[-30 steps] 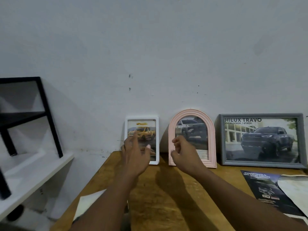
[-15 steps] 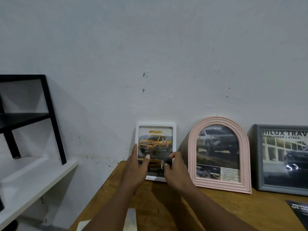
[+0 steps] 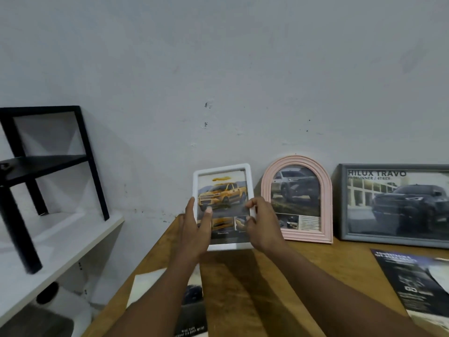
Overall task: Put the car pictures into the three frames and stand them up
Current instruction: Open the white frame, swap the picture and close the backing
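Clamping white frame (image 3: 222, 167) w/ yellow pickup pic (image 3: 221, 193), fingers (image 3: 252, 204) of L hand (image 3: 194, 234), R hand (image 3: 263, 227)

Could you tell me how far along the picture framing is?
Done: the pink frame and grey frame hold car pictures and stand by the wall. In hand: left hand and right hand hold the white frame, picture already inside. Left: standing it up and letting go.

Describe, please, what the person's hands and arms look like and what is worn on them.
The left hand and right hand are bare: no glove, ring or watch shows. Both forearms are bare too, with no sleeve or bracelet down to the picture's lower edge.
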{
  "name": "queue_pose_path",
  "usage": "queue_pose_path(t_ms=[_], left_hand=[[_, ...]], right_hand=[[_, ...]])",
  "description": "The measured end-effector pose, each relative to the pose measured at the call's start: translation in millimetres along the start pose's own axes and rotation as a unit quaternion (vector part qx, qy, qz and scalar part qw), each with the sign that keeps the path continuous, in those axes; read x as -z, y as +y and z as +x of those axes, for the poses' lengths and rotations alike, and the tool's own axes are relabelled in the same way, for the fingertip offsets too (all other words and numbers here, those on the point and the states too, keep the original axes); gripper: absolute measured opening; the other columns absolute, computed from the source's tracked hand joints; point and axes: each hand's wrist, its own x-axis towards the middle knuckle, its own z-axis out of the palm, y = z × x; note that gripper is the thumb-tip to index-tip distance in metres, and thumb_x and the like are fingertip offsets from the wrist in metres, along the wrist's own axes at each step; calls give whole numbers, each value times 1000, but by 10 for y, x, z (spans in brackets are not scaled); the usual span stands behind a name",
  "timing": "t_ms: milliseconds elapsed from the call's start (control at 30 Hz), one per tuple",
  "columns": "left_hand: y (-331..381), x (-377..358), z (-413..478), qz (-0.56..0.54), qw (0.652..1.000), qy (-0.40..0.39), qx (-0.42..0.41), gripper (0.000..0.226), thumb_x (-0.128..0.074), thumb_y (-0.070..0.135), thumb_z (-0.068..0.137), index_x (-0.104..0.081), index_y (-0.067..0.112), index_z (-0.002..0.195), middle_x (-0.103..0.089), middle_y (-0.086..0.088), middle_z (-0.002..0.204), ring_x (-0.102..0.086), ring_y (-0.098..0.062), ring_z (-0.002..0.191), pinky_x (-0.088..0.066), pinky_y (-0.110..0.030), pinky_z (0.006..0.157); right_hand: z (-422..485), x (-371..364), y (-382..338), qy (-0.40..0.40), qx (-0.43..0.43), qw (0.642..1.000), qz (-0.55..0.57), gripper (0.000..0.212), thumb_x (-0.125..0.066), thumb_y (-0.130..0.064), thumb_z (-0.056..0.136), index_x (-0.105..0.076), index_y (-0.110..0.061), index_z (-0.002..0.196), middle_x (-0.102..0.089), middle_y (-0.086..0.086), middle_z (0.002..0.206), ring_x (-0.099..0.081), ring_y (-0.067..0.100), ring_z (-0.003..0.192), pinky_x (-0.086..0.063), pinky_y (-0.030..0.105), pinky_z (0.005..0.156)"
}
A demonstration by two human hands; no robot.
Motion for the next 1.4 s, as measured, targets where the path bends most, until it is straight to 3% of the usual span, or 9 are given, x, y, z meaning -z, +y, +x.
queue_pose_path(t_ms=[100, 300, 533, 733, 867, 1000, 1167, 1267, 1400], left_hand=[[118, 12, -213, -36, 999, -15, -7, 59, -45, 47, 104, -24, 34, 158, -38, -4, 157, -51, -16, 117, -49, -13, 68], [297, -206, -747, -57, 989, -129, 38, 76, -38, 79, 88, -30, 40, 154, -42, 5, 155, -54, -26, 131, -50, -54, 104], [518, -701, -1377, -91, 945, -291, 121, 46, -36, 60, 103, -51, 33, 136, -66, -3, 122, -66, -22, 107, -54, -49, 98], [688, -998, -1642, -36, 921, -373, 112, 55, -30, 68, 101, -55, 27, 125, -69, -8, 108, -69, -25, 95, -56, -34, 75], [803, -1074, -1645, -25, 927, -361, 95, 47, -28, 69, 100, -57, 33, 107, -65, -2, 109, -63, -20, 93, -51, -35, 77], [935, -1084, -1486, -24, 945, -322, 41, 54, -26, 64, 103, -48, 32, 140, -58, -1, 129, -62, -23, 106, -55, -44, 90], [1142, -921, -1292, -126, 962, -241, 3, 47, -28, 55, 106, -52, 26, 135, -59, -5, 126, -63, -26, 106, -54, -40, 82], [1105, -772, -1175, -126, 971, -201, -13, 47, -34, 56, 103, -59, 25, 129, -64, -4, 122, -62, -23, 109, -54, -46, 96], [848, -592, -1112, -48, 979, -199, -27, 39, -43, 44, 106, -57, 25, 138, -60, -1, 132, -59, -21, 115, -52, -34, 86]], right_hand=[[-237, 235, -43, 6, 4, 1000, 6, 30, -56, 2, 95, -51, -24, 109, -49, 0, 123, -55, 11, 103, -46, 10, 59], [-711, 930, 57, 30, 1, 999, -12, 22, -55, -8, 98, -52, -25, 111, -58, -1, 111, -63, 14, 91, -51, 23, 64], [-1098, 1824, 178, 18, -50, 996, -73, 18, -60, -10, 95, -57, -25, 104, -61, 3, 105, -63, 17, 84, -52, 27, 61], [-1139, 2291, 0, 17, -88, 979, -185, 16, -64, -11, 91, -59, -20, 103, -61, 5, 105, -62, 16, 76, -50, 25, 56], [-1140, 2311, -219, -6, -87, 950, -299, 21, -66, -14, 91, -58, -20, 108, -54, 2, 104, -59, 18, 81, -41, 20, 52], [-1136, 2071, -409, -38, -78, 930, -357, 27, -67, -15, 90, -60, -14, 116, -61, 6, 108, -63, 21, 84, -54, 26, 61], [-1106, 1680, -517, -87, -61, 952, -286, 32, -64, -28, 95, -48, -21, 121, -58, 4, 99, -67, 21, 74, -54, 26, 47], [-1048, 1512, -484, -115, -72, 964, -228, 28, -55, -38, 99, -45, -25, 121, -58, 0, 95, -69, 21, 79, -52, 24, 44], [-1020, 1415, -136, -89, -73, 953, -279, 23, -55, -38, 98, -54, -21, 114, -61, 2, 109, -60, 18, 94, -55, 34, 72]])
